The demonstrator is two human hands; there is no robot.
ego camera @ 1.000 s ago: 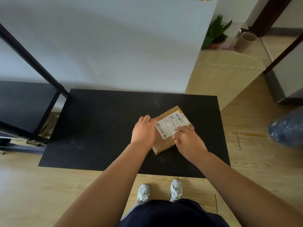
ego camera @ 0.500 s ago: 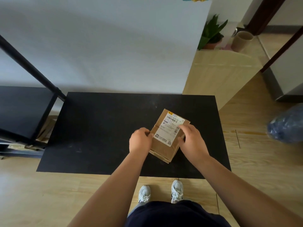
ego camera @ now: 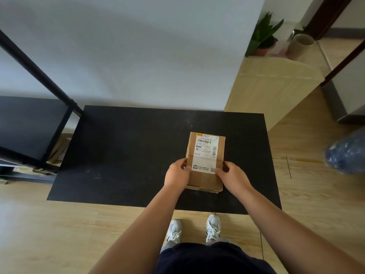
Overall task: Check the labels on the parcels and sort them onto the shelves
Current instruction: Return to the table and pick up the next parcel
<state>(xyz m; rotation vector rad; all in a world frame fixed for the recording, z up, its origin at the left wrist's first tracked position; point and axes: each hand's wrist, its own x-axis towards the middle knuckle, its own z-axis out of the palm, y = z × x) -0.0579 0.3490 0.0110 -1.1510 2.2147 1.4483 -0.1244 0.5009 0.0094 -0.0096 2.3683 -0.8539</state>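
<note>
With both hands, left [ego camera: 176, 173] and right [ego camera: 233, 176], clamped on the parcel [ego camera: 205, 161], I'd square its label [ego camera: 205, 153] toward me to read.

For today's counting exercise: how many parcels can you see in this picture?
1. The cardboard parcel lies on the black table, held by the left hand and right hand. Others may be hidden under the shelf.

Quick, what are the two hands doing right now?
Left hand: closed on the left side of the cardboard parcel.
Right hand: closed on its right side.
</note>
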